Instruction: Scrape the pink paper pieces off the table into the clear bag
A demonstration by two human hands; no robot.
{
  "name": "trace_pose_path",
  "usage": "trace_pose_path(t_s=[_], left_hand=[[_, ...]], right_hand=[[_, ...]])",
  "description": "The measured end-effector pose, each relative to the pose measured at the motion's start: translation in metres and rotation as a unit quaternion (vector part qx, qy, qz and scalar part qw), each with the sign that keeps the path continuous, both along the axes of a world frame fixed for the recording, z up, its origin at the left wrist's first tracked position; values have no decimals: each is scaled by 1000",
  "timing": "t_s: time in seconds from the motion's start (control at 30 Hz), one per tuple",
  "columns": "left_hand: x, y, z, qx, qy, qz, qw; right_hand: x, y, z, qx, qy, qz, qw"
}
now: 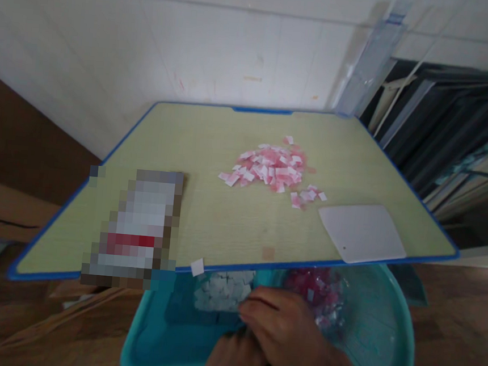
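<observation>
My right hand (pixel 285 326) is at the bottom centre, its fingers bent together and pointing left. It lies partly over my left hand (pixel 235 360), which is closed like a fist at the bottom edge. Whatever either hand holds is hidden. Just beyond the fingers, a heap of small white square pieces (pixel 223 291) lies in a teal rectangular tub (pixel 141 333). Right of my right hand is clear plastic with dark pink contents (pixel 318 289), in a round teal basin (pixel 404 345). One white square (pixel 197 267) sits on the table's front edge.
A pale yellow-green folding table (pixel 207 214) with blue rim stands against a white wall. It bears a pile of pink and white square pieces (pixel 271 165), a white plastic sheet (pixel 363 233) and a pixelated object (pixel 143 214). Dark panels (pixel 454 127) lean at right.
</observation>
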State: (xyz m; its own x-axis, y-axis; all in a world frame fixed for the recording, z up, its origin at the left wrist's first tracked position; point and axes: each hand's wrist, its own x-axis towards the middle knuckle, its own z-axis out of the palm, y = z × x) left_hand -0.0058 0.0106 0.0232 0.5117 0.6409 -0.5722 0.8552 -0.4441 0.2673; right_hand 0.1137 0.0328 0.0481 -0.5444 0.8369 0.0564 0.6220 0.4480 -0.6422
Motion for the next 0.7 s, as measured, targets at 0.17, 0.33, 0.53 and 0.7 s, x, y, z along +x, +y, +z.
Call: trace_pose_path(t_s=[0.17,0.33,0.53,0.7], left_hand=[[3,4,15,10,21,-19,1000],[4,5,16,0,24,-12,1000],[5,6,18,2,39,-16,999],[7,6,19,10,37,-22,999]], right_hand=[[71,-18,-28,-59,-79,-218,971],[100,-24,-56,-78,-137,-262,952],[94,-18,-70,-82,-154,-262,949],[97,-17,-68,-72,-135,-223,963]])
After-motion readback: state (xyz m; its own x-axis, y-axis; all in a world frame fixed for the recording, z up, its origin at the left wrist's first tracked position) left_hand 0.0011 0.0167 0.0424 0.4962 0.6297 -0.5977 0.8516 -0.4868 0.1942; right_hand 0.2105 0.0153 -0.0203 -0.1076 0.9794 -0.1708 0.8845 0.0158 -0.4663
